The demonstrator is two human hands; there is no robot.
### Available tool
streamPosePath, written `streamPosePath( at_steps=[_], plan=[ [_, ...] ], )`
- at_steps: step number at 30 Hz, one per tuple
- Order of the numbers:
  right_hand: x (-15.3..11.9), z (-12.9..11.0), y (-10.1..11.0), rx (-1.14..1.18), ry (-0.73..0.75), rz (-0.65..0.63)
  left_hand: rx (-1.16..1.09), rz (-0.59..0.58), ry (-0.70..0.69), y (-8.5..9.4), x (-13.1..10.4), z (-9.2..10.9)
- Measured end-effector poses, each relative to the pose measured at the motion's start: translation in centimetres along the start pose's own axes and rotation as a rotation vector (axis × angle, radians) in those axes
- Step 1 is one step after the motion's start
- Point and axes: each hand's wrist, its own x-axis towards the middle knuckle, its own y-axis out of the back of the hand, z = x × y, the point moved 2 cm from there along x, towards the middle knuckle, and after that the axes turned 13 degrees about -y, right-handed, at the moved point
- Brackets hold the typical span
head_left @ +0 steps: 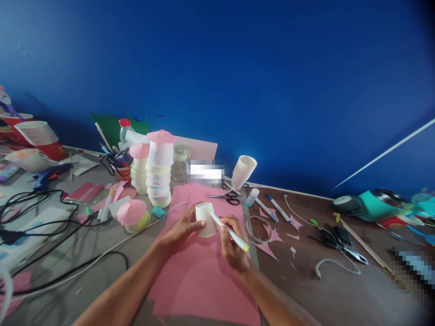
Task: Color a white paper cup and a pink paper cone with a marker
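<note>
My left hand (185,228) is closed round the left side of a white paper cup (205,222), thumb across its front. Between the fingers of my right hand (233,244) is a white marker (235,234) with a yellow end, its tip at the cup's upper right edge. Under both hands lies a large sheet of pink paper (204,285). Black-handled scissors (232,198) rest at its far end. To the left stand a tall stack of cups (159,179) with a pink paper top and a short cup with a pink paper cap (132,212).
A glue stick (252,198), blue-capped markers (278,209) and pink paper scraps (272,235) lie to the right. An upright white cup (244,172) leans near the blue wall. Black cables (30,226) and a blue glue gun (47,175) crowd the left. A teal appliance (380,204) lies far right.
</note>
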Motion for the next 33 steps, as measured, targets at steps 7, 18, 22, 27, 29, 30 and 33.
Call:
streamPosePath(
  at_steps=[7, 18, 22, 27, 29, 30, 33],
  plan=[
    [-0.11, -0.12, 0.23, 0.051, -0.051, -0.039, 0.023, -0.006, 0.002, -0.16, -0.03, 0.28],
    [-0.18, -0.03, -0.32, 0.071, 0.032, -0.084, 0.068, -0.031, -0.006, -0.26, -0.07, 0.38],
    [0.03, 0.08, -0.07, 0.067, -0.027, 0.004, 0.059, -0.034, -0.019, -0.34, -0.06, 0.54],
    [0.3, -0.08, 0.34, 0.055, -0.118, 0.046, 0.087, -0.017, 0.009, -0.3, -0.16, 0.54],
    [0.29, -0.19, 0.33, 0.061, -0.112, 0.026, 0.093, -0.012, 0.011, -0.23, -0.19, 0.45],
    [0.27, -0.22, 0.28, 0.064, -0.103, 0.013, 0.09, -0.015, 0.009, -0.21, -0.19, 0.41],
    [0.19, -0.09, 0.07, 0.076, -0.083, -0.011, 0.072, -0.027, -0.001, -0.19, -0.18, 0.35]
  ],
)
